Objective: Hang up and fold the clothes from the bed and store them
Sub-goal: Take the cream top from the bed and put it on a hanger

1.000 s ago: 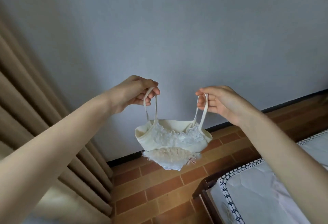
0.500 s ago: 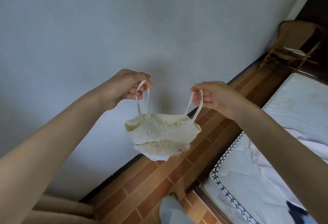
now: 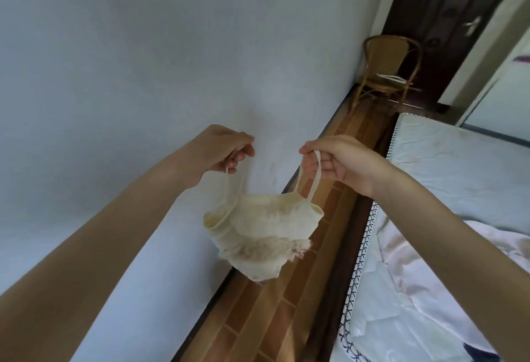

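Observation:
A small cream camisole top [image 3: 262, 228] with lace trim hangs in the air in front of the pale wall. My left hand [image 3: 220, 150] pinches its left strap loop, and my right hand [image 3: 337, 159] pinches its right strap loop, both at about chest height. The top dangles below the hands, over the strip of floor between wall and bed. The bed [image 3: 459, 189], with a white quilted mattress, lies to the right; a white garment [image 3: 407, 264] is spread on it under my right forearm.
A brick-patterned floor [image 3: 275, 313] runs along the wall. A rattan chair [image 3: 385, 69] stands at the far end beside a dark wooden door [image 3: 450, 17]. A dark piece of cloth [image 3: 481, 354] shows at the bed's lower right corner.
The view has swung right: the curtain is gone from sight and the chair, door and more of the bed have come in. Both hands keep holding the straps; the top sways slightly.

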Motion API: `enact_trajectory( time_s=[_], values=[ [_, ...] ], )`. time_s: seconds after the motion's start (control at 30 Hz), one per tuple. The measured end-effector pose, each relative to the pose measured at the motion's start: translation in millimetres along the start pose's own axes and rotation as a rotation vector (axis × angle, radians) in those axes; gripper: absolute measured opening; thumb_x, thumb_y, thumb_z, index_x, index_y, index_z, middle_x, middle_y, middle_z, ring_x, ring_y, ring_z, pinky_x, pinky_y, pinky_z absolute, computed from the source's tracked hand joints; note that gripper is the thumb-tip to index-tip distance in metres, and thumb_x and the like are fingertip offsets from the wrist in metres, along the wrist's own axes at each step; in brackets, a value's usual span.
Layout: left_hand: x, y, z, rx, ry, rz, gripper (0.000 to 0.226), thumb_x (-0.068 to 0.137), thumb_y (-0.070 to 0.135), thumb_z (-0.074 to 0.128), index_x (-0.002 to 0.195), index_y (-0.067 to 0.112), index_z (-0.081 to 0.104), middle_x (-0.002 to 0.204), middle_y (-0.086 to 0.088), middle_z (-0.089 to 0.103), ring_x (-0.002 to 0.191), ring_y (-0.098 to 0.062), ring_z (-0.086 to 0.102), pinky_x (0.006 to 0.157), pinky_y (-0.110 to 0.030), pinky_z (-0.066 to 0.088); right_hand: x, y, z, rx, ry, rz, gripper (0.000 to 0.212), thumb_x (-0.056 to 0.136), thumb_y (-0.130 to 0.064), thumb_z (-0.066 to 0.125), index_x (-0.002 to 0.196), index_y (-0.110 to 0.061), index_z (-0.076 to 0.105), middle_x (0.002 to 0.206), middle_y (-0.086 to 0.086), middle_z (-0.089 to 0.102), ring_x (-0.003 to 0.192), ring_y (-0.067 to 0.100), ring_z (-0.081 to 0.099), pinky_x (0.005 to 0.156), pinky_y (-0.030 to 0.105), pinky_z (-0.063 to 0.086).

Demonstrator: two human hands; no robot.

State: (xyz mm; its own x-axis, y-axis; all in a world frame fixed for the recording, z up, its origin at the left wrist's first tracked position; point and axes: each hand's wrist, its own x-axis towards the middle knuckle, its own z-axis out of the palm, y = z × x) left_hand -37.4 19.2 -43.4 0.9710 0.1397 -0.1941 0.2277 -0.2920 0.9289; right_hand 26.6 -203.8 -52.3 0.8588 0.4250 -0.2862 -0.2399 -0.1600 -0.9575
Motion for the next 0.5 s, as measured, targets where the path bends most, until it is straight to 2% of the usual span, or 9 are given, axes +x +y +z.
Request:
enact_trajectory(
  time_s=[0.13, 0.37, 0.5],
  values=[
    [59, 15, 5, 0.002, -0.061, 0.045, 0.027, 0.096, 0.025, 0.056, 0.076, 0.010, 0.067, 0.054, 0.005, 0.049, 0.049, -0.011, 0.044, 0.065, -0.025, 0.050, 31, -14, -25, 0.002, 0.093, 0.003, 0.009, 0.088, -0.013, 0.068, 0.092, -0.005, 0.069, 0.073, 0.006, 0.068, 0.065, 0.014, 0.067, 0.064, 0.023, 0.055],
    [164, 50, 25, -0.038, -0.216, 0.100, 0.028, 0.097, 0.024, 0.053, 0.076, 0.010, 0.066, 0.050, 0.008, 0.046, 0.045, -0.009, 0.041, 0.059, -0.024, 0.047, 80, -27, -66, 0.034, 0.234, -0.009, 0.008, 0.089, -0.015, 0.068, 0.083, -0.009, 0.068, 0.070, 0.004, 0.067, 0.066, 0.013, 0.066, 0.088, 0.032, 0.056],
    [224, 75, 36, -0.055, -0.328, 0.099, 0.029, 0.098, 0.024, 0.051, 0.076, 0.010, 0.065, 0.053, 0.006, 0.047, 0.044, -0.009, 0.040, 0.058, -0.023, 0.046, 109, -44, -88, 0.046, 0.358, -0.020, 0.018, 0.093, -0.016, 0.064, 0.076, -0.012, 0.069, 0.067, 0.002, 0.067, 0.066, 0.013, 0.067, 0.083, 0.028, 0.056]
  ],
)
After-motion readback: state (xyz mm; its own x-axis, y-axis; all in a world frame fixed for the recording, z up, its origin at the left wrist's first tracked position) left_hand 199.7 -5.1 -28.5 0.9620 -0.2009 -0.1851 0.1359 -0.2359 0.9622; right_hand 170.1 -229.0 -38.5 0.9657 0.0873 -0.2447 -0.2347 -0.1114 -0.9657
